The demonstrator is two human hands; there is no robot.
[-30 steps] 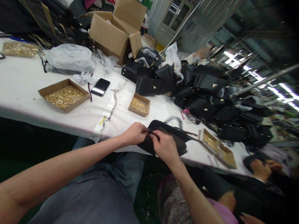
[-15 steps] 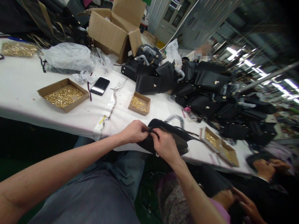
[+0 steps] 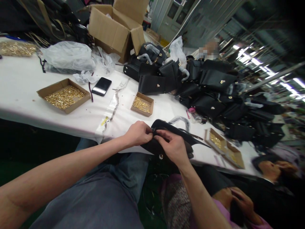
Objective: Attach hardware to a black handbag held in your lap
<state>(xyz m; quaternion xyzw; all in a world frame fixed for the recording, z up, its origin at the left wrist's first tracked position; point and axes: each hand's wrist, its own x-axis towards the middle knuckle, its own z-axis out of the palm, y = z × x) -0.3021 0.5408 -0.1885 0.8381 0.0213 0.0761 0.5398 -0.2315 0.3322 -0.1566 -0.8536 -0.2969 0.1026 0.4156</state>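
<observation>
A black handbag [image 3: 149,145] with a plastic-wrapped handle [image 3: 181,120] lies at the table's front edge, partly over my lap. My left hand [image 3: 140,133] pinches its dark edge at the bag's left end. Close beside it, my right hand [image 3: 172,144] has thumb and fingertips closed on the same edge of the bag. Any small part between the fingertips is too small to make out. A round metal clasp [image 3: 161,156] shows on the bag below my right hand.
Small cardboard trays of gold hardware stand left [image 3: 40,93], ahead [image 3: 133,110] and right [image 3: 224,152]. A phone [image 3: 102,86] lies near a plastic bag [image 3: 68,55]. Black handbags [image 3: 152,84] are piled behind, beside a carton [image 3: 107,27]. Co-workers' hands [image 3: 245,202] are at lower right.
My right fingers have loosened and straightened slightly, shifting a little right along the bag's edge. My left hand keeps its pinch almost in place. A co-worker's hands at lower right have moved.
</observation>
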